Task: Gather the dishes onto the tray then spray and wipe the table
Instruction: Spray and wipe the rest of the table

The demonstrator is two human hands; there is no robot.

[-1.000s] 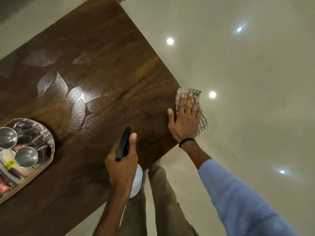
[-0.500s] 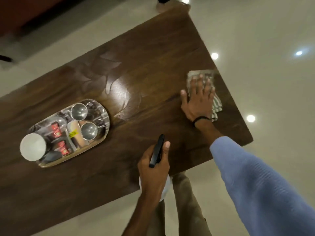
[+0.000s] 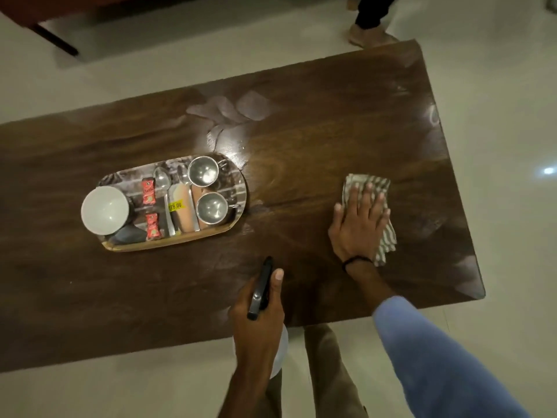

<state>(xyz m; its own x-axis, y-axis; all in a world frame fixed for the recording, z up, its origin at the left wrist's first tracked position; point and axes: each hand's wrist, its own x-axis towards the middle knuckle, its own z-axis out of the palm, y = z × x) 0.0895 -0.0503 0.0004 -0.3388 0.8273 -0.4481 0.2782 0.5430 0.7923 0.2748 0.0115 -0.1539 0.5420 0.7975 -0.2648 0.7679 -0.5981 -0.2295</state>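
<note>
Right hand (image 3: 358, 224) flat on cloth (image 3: 386, 238), left hand (image 3: 259, 327) around spray bottle (image 3: 260, 289).

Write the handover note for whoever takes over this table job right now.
Left hand grips the spray bottle over the table's near edge.
Right hand presses flat on the striped cloth, on the table to the right of the tray.
Done: white bowl, two steel cups and spoons sit on the tray; no dishes lie loose on the table.
Left: wipe the rest of the top, probably around the tray too; spray more if it looks dry.
</note>
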